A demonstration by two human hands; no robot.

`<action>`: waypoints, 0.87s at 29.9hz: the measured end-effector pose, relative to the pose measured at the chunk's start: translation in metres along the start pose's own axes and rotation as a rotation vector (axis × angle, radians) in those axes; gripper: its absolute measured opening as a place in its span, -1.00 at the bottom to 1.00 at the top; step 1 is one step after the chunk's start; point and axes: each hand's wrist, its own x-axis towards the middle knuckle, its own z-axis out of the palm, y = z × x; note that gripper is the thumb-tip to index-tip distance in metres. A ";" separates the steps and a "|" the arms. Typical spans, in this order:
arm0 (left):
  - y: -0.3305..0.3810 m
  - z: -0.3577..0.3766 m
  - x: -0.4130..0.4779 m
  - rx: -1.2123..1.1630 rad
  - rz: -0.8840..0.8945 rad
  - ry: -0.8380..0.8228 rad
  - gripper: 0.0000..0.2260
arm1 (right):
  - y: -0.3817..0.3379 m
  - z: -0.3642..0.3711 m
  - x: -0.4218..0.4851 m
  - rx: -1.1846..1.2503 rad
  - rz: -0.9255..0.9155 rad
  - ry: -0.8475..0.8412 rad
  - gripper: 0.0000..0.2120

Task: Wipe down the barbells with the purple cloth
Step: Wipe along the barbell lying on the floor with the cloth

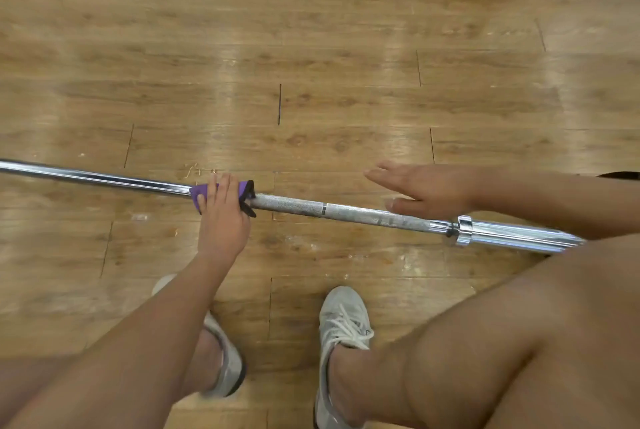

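Observation:
A long steel barbell [346,212] lies on the wooden floor, running from the left edge to the lower right, where its collar and chrome sleeve [502,232] show. My left hand [223,213] grips the purple cloth [199,195], which is wrapped around the bar where the smooth part meets the knurled part. The cloth's black edge sticks out to the right of my fingers. My right hand [426,187] hovers over the knurled shaft near the collar, fingers straight and spread, holding nothing.
My two feet in grey sneakers [341,335] stand on the floor just in front of the bar, with my right knee [519,324] bent at lower right. Wooden plank flooring [311,47] spreads all around. A dark object [620,175] peeks in at the right edge.

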 end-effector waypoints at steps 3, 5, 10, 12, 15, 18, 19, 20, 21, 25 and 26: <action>-0.002 -0.001 0.000 0.015 0.018 -0.010 -0.40 | 0.018 -0.023 -0.022 -0.204 -0.030 -0.076 -0.38; -0.001 -0.004 -0.001 0.031 0.033 -0.034 -0.41 | 0.019 -0.030 -0.024 -0.264 -0.036 -0.101 -0.39; 0.001 -0.007 0.007 0.054 0.036 -0.048 -0.44 | -0.002 0.026 0.017 -0.313 0.046 0.005 -0.39; 0.001 -0.006 0.008 0.058 0.031 -0.042 -0.45 | -0.015 0.074 0.040 -0.169 0.184 0.080 -0.39; 0.006 -0.001 0.012 0.038 0.006 0.034 -0.47 | -0.026 0.128 0.070 0.053 0.367 0.316 -0.33; 0.015 0.010 0.013 -0.025 -0.058 0.114 -0.53 | -0.031 0.145 0.083 0.226 0.429 0.513 -0.36; 0.017 0.012 0.013 -0.048 -0.072 0.130 -0.53 | -0.032 0.147 0.085 0.257 0.441 0.548 -0.38; 0.018 0.013 0.014 -0.061 -0.075 0.139 -0.52 | -0.032 0.147 0.086 0.271 0.456 0.571 -0.38; 0.019 0.011 0.016 -0.064 -0.078 0.136 -0.49 | -0.031 0.146 0.087 0.280 0.469 0.579 -0.38; 0.015 0.004 0.018 -0.046 -0.059 0.077 -0.42 | -0.016 0.144 0.089 0.295 0.546 0.562 -0.43; 0.017 0.003 0.019 -0.048 -0.064 0.078 -0.43 | -0.012 0.145 0.087 0.311 0.588 0.563 -0.43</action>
